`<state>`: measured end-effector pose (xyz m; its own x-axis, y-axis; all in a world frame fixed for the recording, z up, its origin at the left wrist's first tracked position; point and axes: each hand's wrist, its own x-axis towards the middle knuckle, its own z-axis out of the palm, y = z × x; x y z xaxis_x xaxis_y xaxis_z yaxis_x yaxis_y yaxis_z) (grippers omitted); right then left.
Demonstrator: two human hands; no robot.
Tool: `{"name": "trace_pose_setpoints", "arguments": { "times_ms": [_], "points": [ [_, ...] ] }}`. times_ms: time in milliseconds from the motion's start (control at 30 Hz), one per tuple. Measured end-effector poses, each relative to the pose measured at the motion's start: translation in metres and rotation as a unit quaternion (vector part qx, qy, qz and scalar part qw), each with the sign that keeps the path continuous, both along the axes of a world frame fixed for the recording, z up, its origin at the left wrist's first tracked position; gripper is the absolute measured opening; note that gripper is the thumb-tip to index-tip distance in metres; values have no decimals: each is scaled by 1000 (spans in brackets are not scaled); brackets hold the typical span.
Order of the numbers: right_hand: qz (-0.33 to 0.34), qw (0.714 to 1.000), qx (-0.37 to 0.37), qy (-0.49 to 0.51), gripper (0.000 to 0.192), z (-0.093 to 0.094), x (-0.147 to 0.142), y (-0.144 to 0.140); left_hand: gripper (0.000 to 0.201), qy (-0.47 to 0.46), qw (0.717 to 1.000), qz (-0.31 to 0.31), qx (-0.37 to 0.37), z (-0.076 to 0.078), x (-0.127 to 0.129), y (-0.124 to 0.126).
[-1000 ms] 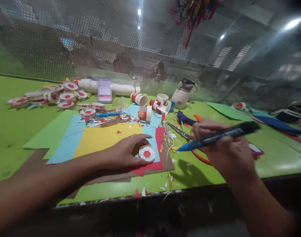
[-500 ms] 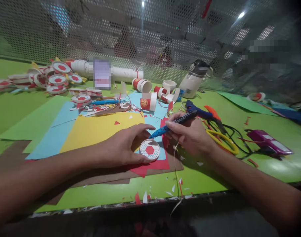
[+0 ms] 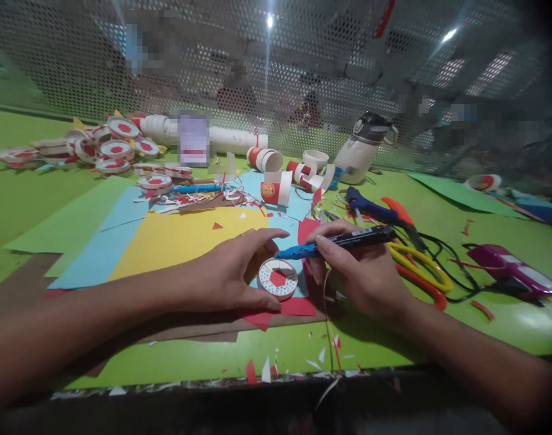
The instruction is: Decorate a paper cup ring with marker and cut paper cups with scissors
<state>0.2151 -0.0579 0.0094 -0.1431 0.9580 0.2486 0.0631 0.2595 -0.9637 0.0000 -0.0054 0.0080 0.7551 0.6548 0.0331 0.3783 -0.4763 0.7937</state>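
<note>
Pinning a paper disc for the glue pen, near the table's front edge.

Left hand spread flat, thumb and forefinger bracketing the disc on red paper; right hand closed on the glue pen, tip just above. Best kept steady, fingertips off the rim. Farther back, cut cups and finished discs.

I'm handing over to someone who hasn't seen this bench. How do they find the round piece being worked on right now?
Start at the yellow paper sheet in the middle of the green table; just off its right corner the left hand steadies a round disc. It is white-rimmed with a red centre, and lies alone under the blue pen in the right hand, unlike the similar discs piled far left.
</note>
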Motion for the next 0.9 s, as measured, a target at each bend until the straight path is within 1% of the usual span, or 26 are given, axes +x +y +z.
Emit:
{"name": "trace_pose_setpoints", "arguments": {
  "times_ms": [100, 200, 300, 433, 667, 800, 900],
  "points": [
    [9, 1000, -14, -1, 10, -1, 0, -2, 95, -12, 1000, -1, -19, 1, -2, -1],
    [15, 999, -27, 12, 10, -1, -3, -3, 88, -38, 998, -13, -38, 2, -5, -1],
    [-8, 999, -38, 8, 13, 1, -7, -3, 82, -72, 994, -24, -75, 1, -5, 0],
    [-40, 999, -23, -26, 14, 3, -11, -1, 84, -95, 987, -28, -123, -1, -4, 1],
    [-27, 998, -3, -59, 13, 1, -14, -1, 89, -58, 994, -21, -87, 4, -3, 4],
    [-31, 997, -21, -66, 13, 2, -16, -1, 88, -43, 996, -18, -71, 5, -3, 5],
    [-35, 997, -22, -73, 12, 2, -17, -2, 87, -44, 996, -20, -73, 6, -2, 4]
  ]
}}
